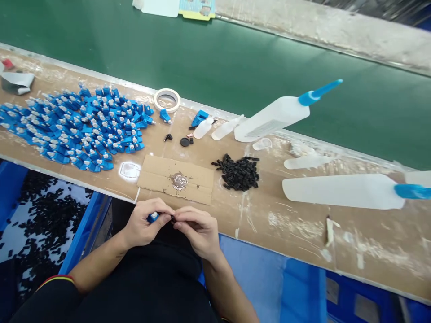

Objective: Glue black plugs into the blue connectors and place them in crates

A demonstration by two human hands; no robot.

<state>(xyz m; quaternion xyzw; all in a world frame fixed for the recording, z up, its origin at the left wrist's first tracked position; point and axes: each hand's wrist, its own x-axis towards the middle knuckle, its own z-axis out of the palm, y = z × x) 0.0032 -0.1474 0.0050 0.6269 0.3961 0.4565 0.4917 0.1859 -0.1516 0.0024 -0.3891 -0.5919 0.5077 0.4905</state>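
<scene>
My left hand (148, 222) is closed around a small blue plastic part (153, 217), whose whitish end shows between thumb and fingers. Pinched at the fingertips, my right hand (198, 228) meets the left one over a small dark piece, mostly hidden. Both hands are just off the table's front edge. Beyond them lies a cardboard piece (155, 177) with a wet, glossy clear patch (179, 181) in its middle. To its right is a heap of small black parts (239, 172). A large spread of blue parts with whitish tips (90, 125) covers the table's left side.
A tape roll (167, 100) lies by the back edge. Large white bottles with blue nozzles (274, 119) (343, 192) and smaller ones lie to the right. A blue bin (79, 231) with black pieces stands below left. Behind runs a green surface (235, 58).
</scene>
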